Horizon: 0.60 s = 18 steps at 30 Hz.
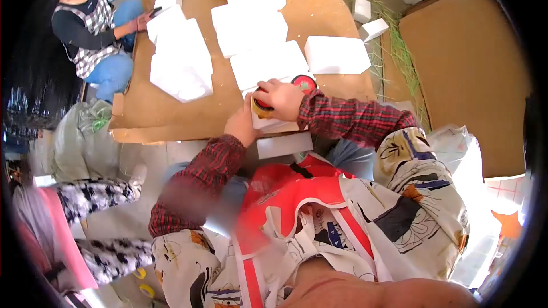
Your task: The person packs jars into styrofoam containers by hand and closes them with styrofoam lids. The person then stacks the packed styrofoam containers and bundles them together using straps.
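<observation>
With fingers (267, 86) of the right hand (285, 100) curled around a yellow jar (261, 109), held it at a white foam box (268, 124) by the six-o'clock edge of the table (145, 118); placed the left hand (242, 126) at its eight o'clock, grip impossible to tell.

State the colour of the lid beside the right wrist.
The lid is red with a dark rim, seen best in the head view.

Hands (282, 101) close together, both forearms (351, 114) extended

Green strands (396, 40) beside brown cardboard (471, 80)
</observation>
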Available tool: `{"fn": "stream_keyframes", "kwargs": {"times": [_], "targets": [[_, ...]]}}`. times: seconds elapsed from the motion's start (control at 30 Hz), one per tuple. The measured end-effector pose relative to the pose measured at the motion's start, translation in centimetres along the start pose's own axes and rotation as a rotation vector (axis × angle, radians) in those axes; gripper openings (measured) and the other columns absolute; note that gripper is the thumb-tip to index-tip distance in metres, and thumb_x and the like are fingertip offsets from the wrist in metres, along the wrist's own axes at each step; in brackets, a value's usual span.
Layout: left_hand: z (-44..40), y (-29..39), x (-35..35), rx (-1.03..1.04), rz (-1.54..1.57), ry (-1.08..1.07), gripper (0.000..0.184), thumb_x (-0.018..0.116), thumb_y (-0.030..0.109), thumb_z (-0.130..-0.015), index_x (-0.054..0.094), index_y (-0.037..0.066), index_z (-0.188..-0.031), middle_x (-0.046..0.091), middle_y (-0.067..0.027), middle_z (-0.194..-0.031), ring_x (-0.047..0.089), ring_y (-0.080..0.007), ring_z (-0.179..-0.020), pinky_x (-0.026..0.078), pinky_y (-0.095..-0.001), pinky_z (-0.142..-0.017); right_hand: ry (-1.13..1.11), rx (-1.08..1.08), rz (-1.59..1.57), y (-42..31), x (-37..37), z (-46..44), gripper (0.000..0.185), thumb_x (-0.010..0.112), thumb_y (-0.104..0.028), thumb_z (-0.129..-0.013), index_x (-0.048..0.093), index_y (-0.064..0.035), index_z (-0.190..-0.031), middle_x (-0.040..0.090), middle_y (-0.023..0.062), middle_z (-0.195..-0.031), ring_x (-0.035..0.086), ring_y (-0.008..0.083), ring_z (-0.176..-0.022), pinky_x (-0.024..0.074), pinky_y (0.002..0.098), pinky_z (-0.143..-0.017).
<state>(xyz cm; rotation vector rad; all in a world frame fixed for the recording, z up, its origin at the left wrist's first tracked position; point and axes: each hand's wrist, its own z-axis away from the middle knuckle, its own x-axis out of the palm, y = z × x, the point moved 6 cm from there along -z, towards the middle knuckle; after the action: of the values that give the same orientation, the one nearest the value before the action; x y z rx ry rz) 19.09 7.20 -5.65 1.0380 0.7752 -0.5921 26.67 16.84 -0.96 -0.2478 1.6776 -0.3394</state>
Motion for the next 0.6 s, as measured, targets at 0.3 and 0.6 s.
{"fn": "stream_keyframes", "kwargs": {"times": [0.3, 0.6], "targets": [[-1.3, -0.9, -0.9, -0.053, 0.055, -0.057, 0.12, 0.083, 0.034, -0.063, 0.005, -0.004, -0.144, 0.05, -0.0263, -0.127, 0.055, -0.0374, -0.111, 0.046, -0.0396, -0.094, 0.041, 0.674, 0.255, 23.7, -3.6, 7.7, 0.039, 0.069, -0.017, -0.072, 0.063, -0.0099, -0.11, 0.063, 0.0115, -0.109, 0.051, 0.0278, -0.116, 0.0433, 0.0469, -0.095], [-1.9, -1.4, -6.0, 0.065, 0.8, 0.215, 0.096, 0.06, 0.053, -0.084, 0.006, 0.006, -0.148, 0.04, -0.0206, -0.138, 0.038, -0.0326, -0.13, 0.033, -0.0395, -0.105, 1.053, 0.256, -1.0, 11.5, -13.3, 6.7, 0.013, 0.061, 0.0, -0.085, 0.064, 0.0003, -0.098, 0.065, 0.0057, -0.093, 0.061, 0.0132, -0.084, 0.0495, 0.029, -0.076]]}}
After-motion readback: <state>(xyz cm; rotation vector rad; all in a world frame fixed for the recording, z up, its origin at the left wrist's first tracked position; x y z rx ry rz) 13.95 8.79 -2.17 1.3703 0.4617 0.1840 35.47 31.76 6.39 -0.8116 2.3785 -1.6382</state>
